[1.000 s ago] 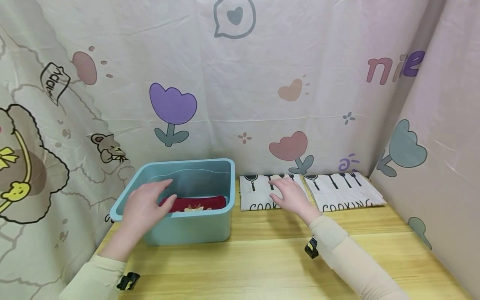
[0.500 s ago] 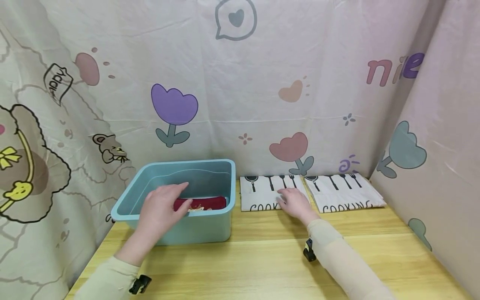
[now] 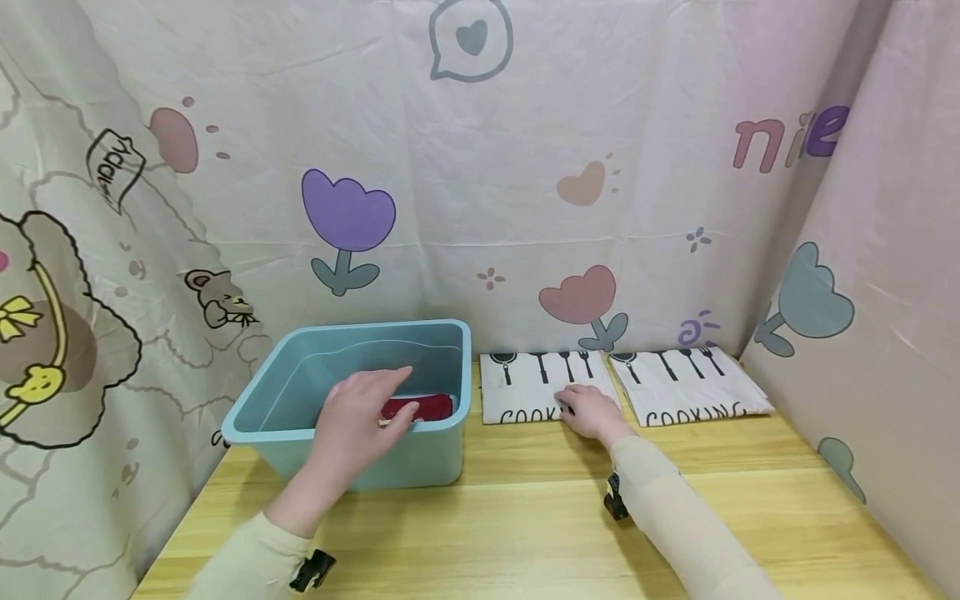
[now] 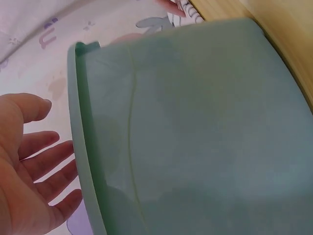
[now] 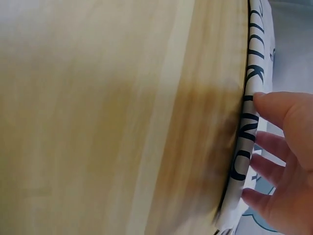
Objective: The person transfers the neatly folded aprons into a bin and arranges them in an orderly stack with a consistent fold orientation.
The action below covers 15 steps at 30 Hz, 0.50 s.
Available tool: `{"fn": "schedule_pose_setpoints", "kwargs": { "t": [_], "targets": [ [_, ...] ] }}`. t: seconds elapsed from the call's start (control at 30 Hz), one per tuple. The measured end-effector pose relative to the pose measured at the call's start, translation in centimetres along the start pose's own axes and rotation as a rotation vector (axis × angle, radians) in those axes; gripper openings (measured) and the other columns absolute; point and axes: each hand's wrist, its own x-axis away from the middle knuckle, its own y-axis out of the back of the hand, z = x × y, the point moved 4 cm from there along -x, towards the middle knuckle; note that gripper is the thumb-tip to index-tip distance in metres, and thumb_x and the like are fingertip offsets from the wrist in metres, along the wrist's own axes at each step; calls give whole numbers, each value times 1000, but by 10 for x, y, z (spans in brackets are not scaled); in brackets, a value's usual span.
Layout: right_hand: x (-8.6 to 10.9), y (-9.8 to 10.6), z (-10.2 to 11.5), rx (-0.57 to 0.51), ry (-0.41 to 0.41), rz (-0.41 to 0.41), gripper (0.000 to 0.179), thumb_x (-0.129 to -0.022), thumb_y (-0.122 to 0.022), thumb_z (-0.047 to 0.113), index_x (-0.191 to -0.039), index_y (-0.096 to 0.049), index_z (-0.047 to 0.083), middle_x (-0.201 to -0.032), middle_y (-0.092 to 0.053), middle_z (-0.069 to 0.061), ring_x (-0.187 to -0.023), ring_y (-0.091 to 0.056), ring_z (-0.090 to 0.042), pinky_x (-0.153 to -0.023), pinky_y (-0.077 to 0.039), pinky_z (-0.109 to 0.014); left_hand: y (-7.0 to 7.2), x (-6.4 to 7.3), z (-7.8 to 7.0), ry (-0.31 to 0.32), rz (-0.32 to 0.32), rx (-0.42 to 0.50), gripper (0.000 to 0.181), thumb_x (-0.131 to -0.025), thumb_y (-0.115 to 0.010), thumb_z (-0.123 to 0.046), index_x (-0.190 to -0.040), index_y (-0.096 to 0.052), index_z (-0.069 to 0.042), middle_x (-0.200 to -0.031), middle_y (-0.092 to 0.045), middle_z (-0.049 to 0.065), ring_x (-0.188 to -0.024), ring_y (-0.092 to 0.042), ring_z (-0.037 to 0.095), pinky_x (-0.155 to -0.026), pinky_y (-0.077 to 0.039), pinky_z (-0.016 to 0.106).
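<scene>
A: Your left hand?

B: One left hand (image 3: 360, 421), raised at the near rim of a blue-green plastic tub (image 3: 420, 458). Its fingers were spread, its thumb stood well apart, and it had hold of nothing. Whether it brushed the rim, you could not tell.

A: Contents of the tub?

B: One dark red folded cloth (image 3: 433, 407), lying inside, partly hidden behind your hand.

A: Your right hand?

B: One right hand (image 3: 592, 412), at the near folded edge of a white kitchen cloth (image 3: 517, 387) beside the tub. Its thumb and fingertips rested parted along that edge, loosely bent, gripping nothing. The cloth bore black utensils and "COOKING" lettering, partly covered by your hand.

A: Remainder?

B: One matching white cloth (image 3: 693, 387), folded, just right of the first. All stood on a wood-grain table (image 3: 480, 533), before a pale curtain (image 3: 480, 167) printed with tulips and hearts. On your wrists, two black devices (image 3: 313, 570).
</scene>
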Motion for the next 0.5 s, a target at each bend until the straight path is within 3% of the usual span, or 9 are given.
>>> {"fn": "schedule_pose_setpoints", "kwargs": {
  "t": [0.2, 0.5],
  "targets": [
    [2, -1, 1, 28, -7, 38, 35, -98, -60, 19, -133, -62, 12, -142, -53, -16, -130, -47, -40, -104, -38, -57, -9, -5, -14, -23, -20, 53, 51, -79, -83, -21, -125, -68, -5, -118, -69, 12, -109, -62, 33, -92, -49, 55],
    [3, 2, 1, 33, -17, 20, 31, -100, -58, 19, -130, -65, 14, -138, -56, -13, -126, -50, -40, -100, -42, -58, -21, -17, -37, -37, -48, 110, 49, -80, -83, -21, -125, -68, -7, -118, -70, 9, -110, -62, 30, -93, -49, 52]
  ]
}}
